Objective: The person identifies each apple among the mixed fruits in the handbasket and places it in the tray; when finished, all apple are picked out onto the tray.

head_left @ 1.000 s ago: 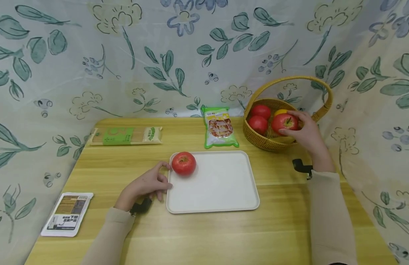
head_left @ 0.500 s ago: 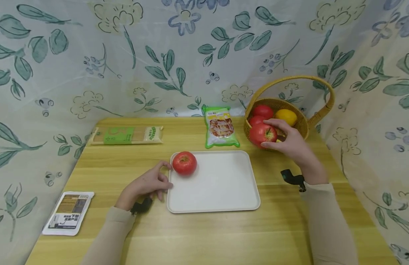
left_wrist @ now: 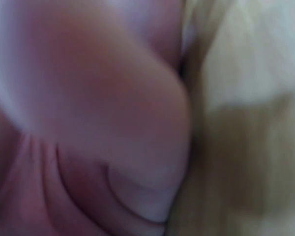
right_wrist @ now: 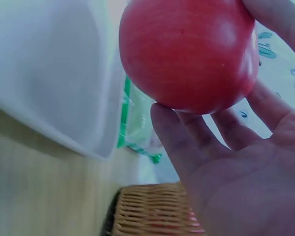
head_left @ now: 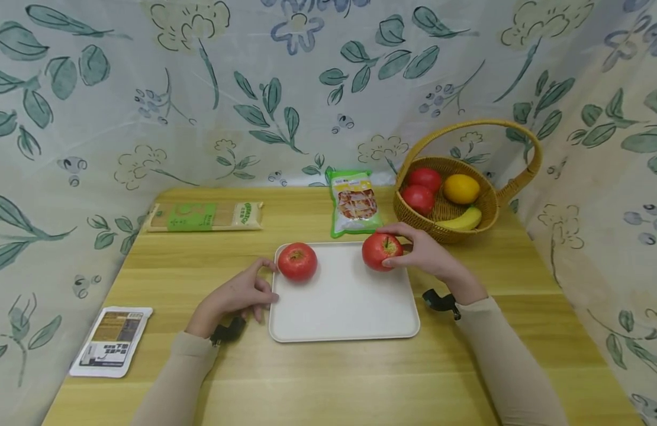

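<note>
In the head view, a white tray [head_left: 341, 307] lies on the table. One red apple [head_left: 298, 262] rests in its far left corner. My right hand [head_left: 427, 254] grips a second red apple [head_left: 379, 252] over the tray's far right corner. The right wrist view shows this apple from below, with fingertips and thumb around it, raised off the tray. My left hand [head_left: 238, 296] is at the tray's left edge, fingers curled, with index finger and thumb at the rim. Close, blurred fingers [left_wrist: 103, 98] fill most of the left wrist view, hiding the contact.
A wicker basket [head_left: 493, 207] with a tall handle stands back right, holding two red fruits [head_left: 420, 200], a yellow lemon-like fruit [head_left: 461, 189] and a banana [head_left: 461, 220]. A green-edged snack bag [head_left: 355, 204], a noodle packet [head_left: 206, 217] and a white packet [head_left: 111, 341] lie on the table.
My right hand has carried the apple out of the basket, leftward and nearer, to above the tray. The banana in the basket has come into sight. My left hand has stayed put.
</note>
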### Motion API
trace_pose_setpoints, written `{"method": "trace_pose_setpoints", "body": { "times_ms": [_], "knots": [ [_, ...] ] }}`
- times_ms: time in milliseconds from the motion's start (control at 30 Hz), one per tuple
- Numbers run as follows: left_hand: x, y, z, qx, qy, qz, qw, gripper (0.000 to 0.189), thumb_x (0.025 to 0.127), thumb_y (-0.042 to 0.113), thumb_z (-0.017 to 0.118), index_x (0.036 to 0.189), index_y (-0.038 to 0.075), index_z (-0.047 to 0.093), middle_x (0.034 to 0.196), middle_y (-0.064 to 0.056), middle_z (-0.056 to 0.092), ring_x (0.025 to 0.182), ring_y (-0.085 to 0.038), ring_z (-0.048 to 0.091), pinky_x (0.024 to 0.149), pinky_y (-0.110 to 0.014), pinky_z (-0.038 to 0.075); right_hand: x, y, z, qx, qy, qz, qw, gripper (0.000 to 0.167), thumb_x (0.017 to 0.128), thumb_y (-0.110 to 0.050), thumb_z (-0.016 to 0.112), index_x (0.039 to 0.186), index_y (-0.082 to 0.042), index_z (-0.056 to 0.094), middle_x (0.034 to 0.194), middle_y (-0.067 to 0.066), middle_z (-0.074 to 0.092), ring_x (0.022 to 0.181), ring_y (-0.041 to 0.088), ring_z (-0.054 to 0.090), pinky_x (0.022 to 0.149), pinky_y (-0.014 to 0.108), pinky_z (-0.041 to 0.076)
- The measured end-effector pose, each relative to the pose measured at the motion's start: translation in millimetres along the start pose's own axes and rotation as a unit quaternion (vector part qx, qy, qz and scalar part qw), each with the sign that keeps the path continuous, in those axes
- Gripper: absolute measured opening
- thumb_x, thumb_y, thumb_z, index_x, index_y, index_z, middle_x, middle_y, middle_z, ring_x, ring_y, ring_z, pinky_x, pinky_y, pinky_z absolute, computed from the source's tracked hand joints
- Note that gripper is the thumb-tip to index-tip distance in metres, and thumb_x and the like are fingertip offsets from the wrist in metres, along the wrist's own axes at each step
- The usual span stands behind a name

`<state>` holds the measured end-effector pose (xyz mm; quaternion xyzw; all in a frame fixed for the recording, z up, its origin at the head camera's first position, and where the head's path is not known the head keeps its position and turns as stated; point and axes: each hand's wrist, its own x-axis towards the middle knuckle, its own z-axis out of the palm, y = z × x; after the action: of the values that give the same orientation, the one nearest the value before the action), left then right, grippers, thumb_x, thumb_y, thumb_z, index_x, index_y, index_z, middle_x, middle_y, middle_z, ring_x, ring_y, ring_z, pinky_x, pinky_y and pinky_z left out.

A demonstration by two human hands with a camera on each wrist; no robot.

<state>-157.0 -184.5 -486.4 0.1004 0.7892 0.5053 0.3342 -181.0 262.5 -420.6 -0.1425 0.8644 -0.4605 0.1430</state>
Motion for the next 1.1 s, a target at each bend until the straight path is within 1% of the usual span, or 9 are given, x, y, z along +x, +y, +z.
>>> {"method": "trace_pose_setpoints", "body": {
  "times_ms": [200, 333, 400, 600, 733, 867, 1000, 1100],
  "knots": [
    [0.0, -0.5, -0.6, 0.002, 0.000, 0.002, 1.0000, 0.068, 0.095, 0.021, 0.080, 0.144, 0.016, 0.033, 0.079, -0.006, 0.067, 0.052, -0.018, 0.067, 0.043, -0.026, 0.044, 10.5, 6, 15, -0.032, -0.035, 0.015, 0.9988, 0.069, 0.087, -0.030, 0.089, 0.148, -0.020, 0.060, 0.159, 0.015, 0.052, 0.141, 0.039, 0.049, 0.113, 0.060, 0.048],
    [0.2, -0.6, -1.1, 0.002, -0.002, 0.003, 1.0000, 0.068, 0.095, 0.022, 0.080, 0.144, 0.016, 0.033, 0.079, -0.006, 0.067, 0.052, -0.018, 0.067, 0.043, -0.026, 0.044, 15.0, 5, 19, -0.039, -0.053, 0.025, 0.9975, 0.071, 0.088, -0.033, 0.087, 0.151, -0.018, 0.057, 0.155, 0.016, 0.054, 0.135, 0.039, 0.053, 0.112, 0.058, 0.049],
    [0.2, -0.3, -1.3, 0.001, -0.003, 0.002, 1.0000, 0.068, 0.095, 0.022, 0.080, 0.144, 0.016, 0.033, 0.079, -0.006, 0.067, 0.052, -0.018, 0.067, 0.043, -0.026, 0.045, 16.4, 3, 20, -0.041, -0.059, 0.035, 0.9968, 0.072, 0.089, -0.035, 0.086, 0.153, -0.019, 0.055, 0.155, 0.016, 0.053, 0.134, 0.038, 0.053, 0.112, 0.057, 0.049],
    [0.7, -0.5, -1.7, 0.001, -0.005, 0.003, 1.0000, 0.068, 0.095, 0.023, 0.080, 0.144, 0.016, 0.033, 0.079, -0.007, 0.068, 0.052, -0.018, 0.067, 0.044, -0.026, 0.045, 19.4, 3, 20, -0.038, -0.075, 0.053, 0.9950, 0.073, 0.093, -0.038, 0.082, 0.157, -0.022, 0.050, 0.158, 0.018, 0.050, 0.136, 0.038, 0.052, 0.114, 0.058, 0.047],
    [0.9, -0.8, -1.9, 0.001, -0.004, 0.004, 1.0000, 0.069, 0.095, 0.023, 0.080, 0.144, 0.016, 0.033, 0.079, -0.007, 0.068, 0.052, -0.018, 0.067, 0.044, -0.026, 0.045, 19.3, 5, 18, -0.018, -0.078, 0.041, 0.9959, 0.079, 0.093, -0.036, 0.082, 0.161, -0.021, 0.044, 0.162, 0.018, 0.046, 0.141, 0.039, 0.048, 0.117, 0.061, 0.043],
    [0.8, -0.5, -1.5, 0.001, -0.004, 0.006, 1.0000, 0.068, 0.095, 0.023, 0.080, 0.143, 0.016, 0.033, 0.078, -0.006, 0.068, 0.052, -0.018, 0.067, 0.044, -0.026, 0.045, 13.5, 0, 7, 0.018, -0.053, 0.016, 0.9983, 0.080, 0.095, -0.030, 0.081, 0.161, -0.015, 0.041, 0.163, 0.021, 0.044, 0.148, 0.042, 0.043, 0.122, 0.066, 0.036],
    [0.5, -0.5, -1.3, 0.002, -0.005, 0.009, 0.9999, 0.067, 0.095, 0.022, 0.080, 0.143, 0.015, 0.033, 0.077, -0.006, 0.067, 0.052, -0.018, 0.067, 0.043, -0.026, 0.045, 6.4, -8, -19, 0.047, 0.004, -0.001, 0.9989, 0.071, 0.100, -0.022, 0.075, 0.161, -0.010, 0.039, 0.163, 0.022, 0.043, 0.152, 0.045, 0.038, 0.125, 0.066, 0.032],
    [0.1, -0.8, -1.2, 0.003, -0.006, 0.010, 0.9999, 0.067, 0.095, 0.022, 0.079, 0.143, 0.015, 0.033, 0.077, -0.005, 0.067, 0.052, -0.018, 0.067, 0.043, -0.026, 0.045, 2.2, -11, -42, 0.055, 0.052, 0.001, 0.9971, 0.069, 0.104, -0.024, 0.070, 0.163, -0.012, 0.035, 0.164, 0.020, 0.042, 0.153, 0.042, 0.038, 0.125, 0.063, 0.032]
  ]
}}
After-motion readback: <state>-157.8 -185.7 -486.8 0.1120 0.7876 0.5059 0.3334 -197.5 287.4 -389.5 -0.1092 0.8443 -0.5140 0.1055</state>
